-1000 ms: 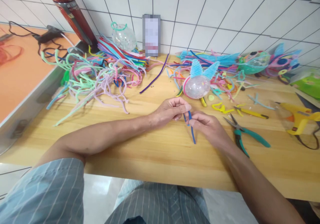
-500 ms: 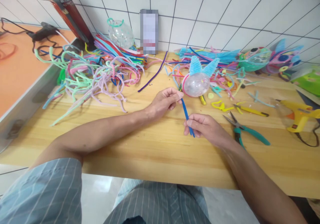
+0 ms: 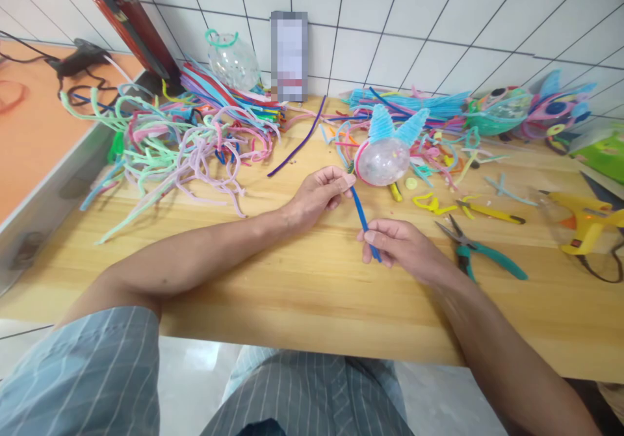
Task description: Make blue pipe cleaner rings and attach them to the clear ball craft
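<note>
A blue pipe cleaner (image 3: 359, 207), doubled along its length in the earlier frame, runs slantwise between my two hands above the wooden table. My left hand (image 3: 325, 189) pinches its upper end between thumb and fingers. The lower end is gripped by my right hand (image 3: 390, 242), with a short tip poking out below the fingers. Just beyond my left hand sits a clear plastic ball (image 3: 385, 162) with two light-blue pipe-cleaner ears (image 3: 397, 127) and a pink ring at its left side. A dark purple pipe cleaner (image 3: 298, 138) lies alone farther back.
Teal-handled pliers (image 3: 492, 257), a yellow cutter (image 3: 492, 213) and a yellow glue gun (image 3: 582, 221) lie to the right. Tangled green and lilac pipe cleaners (image 3: 195, 156) spread at the left. A phone (image 3: 289, 56) leans on the tiled wall; finished fish-like figures (image 3: 502, 110) stand at the back right.
The two blue strands at the lower end now sit closer together in my right hand. Both hands keep their grip and nearly the same place; the view has shifted slightly.
</note>
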`<state>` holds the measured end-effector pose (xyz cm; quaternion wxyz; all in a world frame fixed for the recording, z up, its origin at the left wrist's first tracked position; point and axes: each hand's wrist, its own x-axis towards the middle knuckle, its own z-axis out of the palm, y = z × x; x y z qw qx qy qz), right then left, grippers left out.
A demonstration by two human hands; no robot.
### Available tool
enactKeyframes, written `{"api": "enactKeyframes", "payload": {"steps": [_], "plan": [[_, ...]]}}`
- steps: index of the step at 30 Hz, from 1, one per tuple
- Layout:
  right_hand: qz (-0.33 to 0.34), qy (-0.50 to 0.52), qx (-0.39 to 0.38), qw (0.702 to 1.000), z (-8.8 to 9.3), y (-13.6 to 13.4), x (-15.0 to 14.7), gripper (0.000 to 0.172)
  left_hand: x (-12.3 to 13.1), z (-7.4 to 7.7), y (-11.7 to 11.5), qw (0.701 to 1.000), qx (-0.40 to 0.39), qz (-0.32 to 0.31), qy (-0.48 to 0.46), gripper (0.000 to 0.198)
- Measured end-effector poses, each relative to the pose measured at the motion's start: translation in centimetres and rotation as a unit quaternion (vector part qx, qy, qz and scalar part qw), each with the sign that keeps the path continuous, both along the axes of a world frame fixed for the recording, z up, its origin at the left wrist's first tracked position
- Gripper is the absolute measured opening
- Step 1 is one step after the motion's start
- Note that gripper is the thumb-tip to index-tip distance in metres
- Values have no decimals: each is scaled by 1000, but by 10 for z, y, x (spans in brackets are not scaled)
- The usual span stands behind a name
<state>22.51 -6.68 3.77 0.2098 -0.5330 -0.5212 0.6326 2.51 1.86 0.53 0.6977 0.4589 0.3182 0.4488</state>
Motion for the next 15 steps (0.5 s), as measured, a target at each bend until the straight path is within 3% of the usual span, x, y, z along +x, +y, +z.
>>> {"api": "enactKeyframes", "payload": {"steps": [9, 12, 15], "plan": [[-10, -23, 45, 999, -5, 0, 2, 34, 1, -2, -1, 1000, -14, -6, 13, 42], [-25, -35, 73, 996, -7, 0, 3, 31, 1, -5, 0, 999, 2, 3, 35, 43], [-27, -33, 51, 998, -7, 1, 3, 31, 1, -6, 1, 998, 39, 24, 51, 47]]}}
